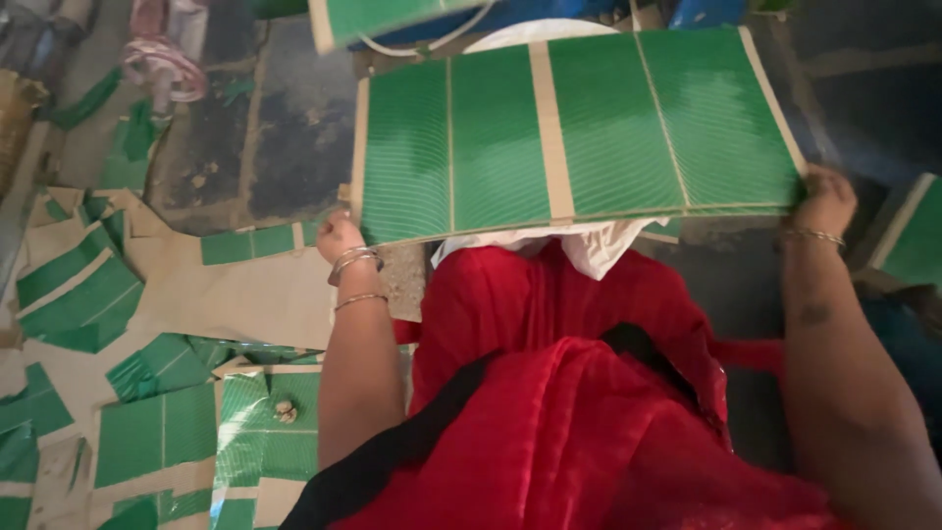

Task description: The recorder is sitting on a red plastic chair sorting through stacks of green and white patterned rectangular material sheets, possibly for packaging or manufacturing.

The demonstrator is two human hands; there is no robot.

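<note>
Currently held: one large green ribbed card sheet with tan borders (574,137), flat above the red-clothed lap, left hand (337,236) gripping its near-left corner, right hand (827,199) closed on its right edge. Green-and-tan offcuts (78,294) (many, cut) litter the floor left. Fingers hidden beneath sheet; another sheet (392,18) cropped above.

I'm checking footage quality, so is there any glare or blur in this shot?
Head view: soft glare streaks the glossy green striped cardboard sheet held by the left hand and right hand; the red cloth nearest the camera is blurred, and the right side lies in shadow.
</note>
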